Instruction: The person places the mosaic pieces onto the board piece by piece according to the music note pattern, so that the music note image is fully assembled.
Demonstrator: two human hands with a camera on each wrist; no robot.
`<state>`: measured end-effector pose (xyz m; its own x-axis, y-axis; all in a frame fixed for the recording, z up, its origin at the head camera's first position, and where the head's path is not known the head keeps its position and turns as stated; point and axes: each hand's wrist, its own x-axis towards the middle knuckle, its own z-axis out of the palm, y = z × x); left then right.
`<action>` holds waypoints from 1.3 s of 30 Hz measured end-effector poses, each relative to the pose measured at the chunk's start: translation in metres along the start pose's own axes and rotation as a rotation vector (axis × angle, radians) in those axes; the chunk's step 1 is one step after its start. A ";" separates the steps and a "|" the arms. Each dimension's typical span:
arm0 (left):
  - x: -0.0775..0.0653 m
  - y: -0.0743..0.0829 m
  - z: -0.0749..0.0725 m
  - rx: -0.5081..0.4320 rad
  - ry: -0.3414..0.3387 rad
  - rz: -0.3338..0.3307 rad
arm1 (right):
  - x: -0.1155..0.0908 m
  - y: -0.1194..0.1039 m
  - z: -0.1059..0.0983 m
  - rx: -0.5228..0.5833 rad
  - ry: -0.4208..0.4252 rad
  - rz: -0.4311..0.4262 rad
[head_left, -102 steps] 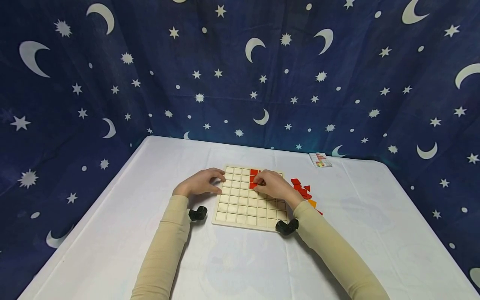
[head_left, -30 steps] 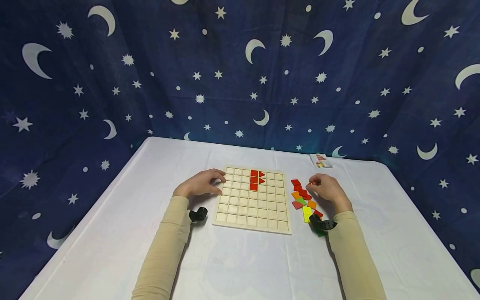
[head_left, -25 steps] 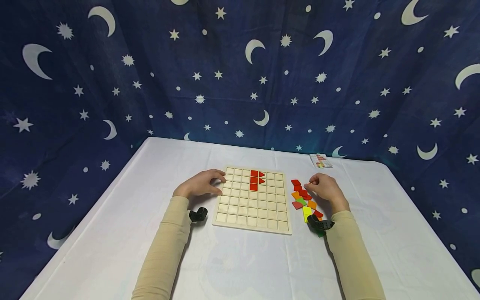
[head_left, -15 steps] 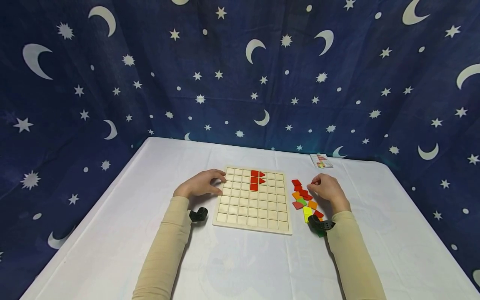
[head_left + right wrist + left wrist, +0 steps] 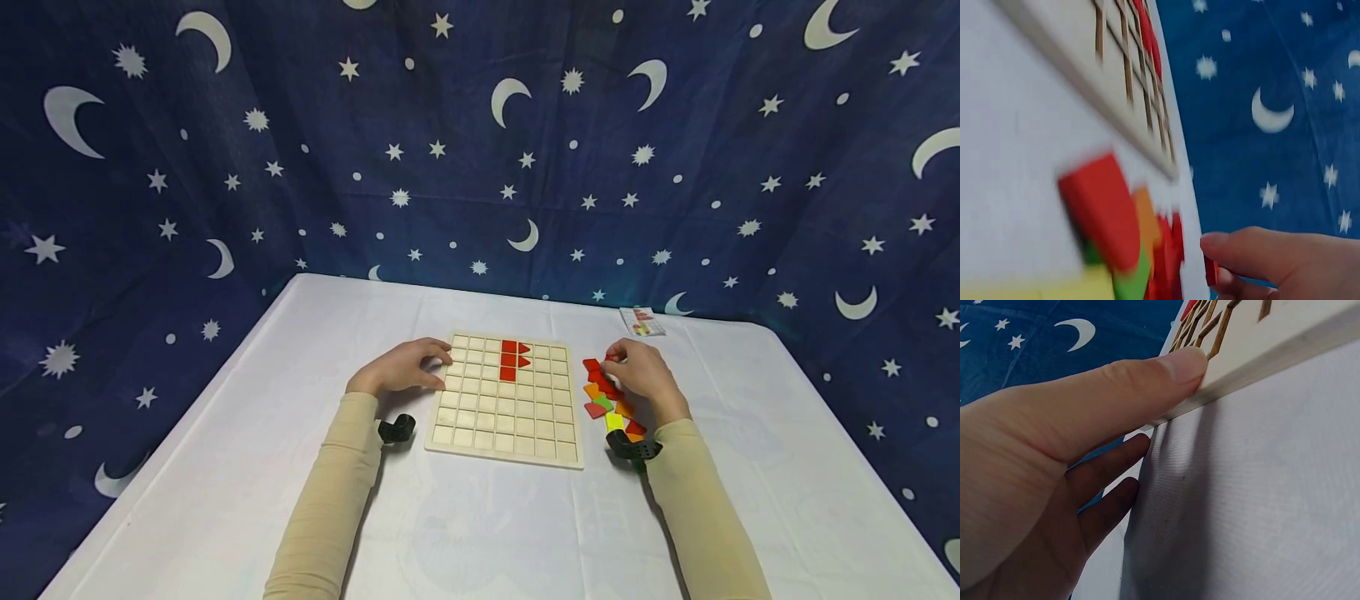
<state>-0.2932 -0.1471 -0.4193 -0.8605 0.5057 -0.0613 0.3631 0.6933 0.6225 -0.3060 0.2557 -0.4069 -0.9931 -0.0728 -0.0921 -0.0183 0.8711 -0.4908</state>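
Note:
A pale wooden grid board (image 5: 504, 421) lies on the table, with three red square tiles (image 5: 508, 360) in its upper cells and two red triangle tiles (image 5: 523, 362) to their right. At the board's left edge rests my left hand (image 5: 397, 367), its thumb (image 5: 1185, 365) touching the rim and its other fingers spread loosely. My right hand (image 5: 643, 371) is just over the far end of the tile pile, right of the board. Between thumb and fingers it pinches a small red tile (image 5: 1211, 270), mostly hidden by them.
Loose tiles lie right of the board: red tiles (image 5: 591, 365), a green tile (image 5: 603, 403), yellow tiles (image 5: 614, 422) and orange ones. A small printed card (image 5: 642, 322) sits farther back. Behind the white table (image 5: 225, 467) hangs a blue star-patterned cloth (image 5: 450, 125).
My right hand left the board for the pile, uncovering the two triangles, and took hold of a red tile. Lately it shifted slightly left over the pile. The left hand stayed put.

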 end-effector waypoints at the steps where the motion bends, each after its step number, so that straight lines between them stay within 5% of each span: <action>1: 0.000 0.000 0.000 0.000 0.001 0.001 | 0.000 -0.005 0.001 -0.001 0.000 -0.033; 7: -0.001 0.001 -0.001 -0.005 -0.004 0.006 | -0.004 -0.041 0.014 -0.054 -0.053 -0.268; 17: -0.001 0.000 -0.002 0.001 -0.008 -0.006 | -0.003 -0.082 0.041 -0.090 -0.154 -0.463; 39: -0.002 0.002 -0.002 -0.004 -0.005 0.014 | 0.000 -0.087 0.048 -0.105 -0.172 -0.437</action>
<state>-0.2914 -0.1479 -0.4168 -0.8538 0.5176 -0.0563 0.3733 0.6840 0.6267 -0.2988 0.1564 -0.4059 -0.8562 -0.5148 -0.0428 -0.4505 0.7847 -0.4258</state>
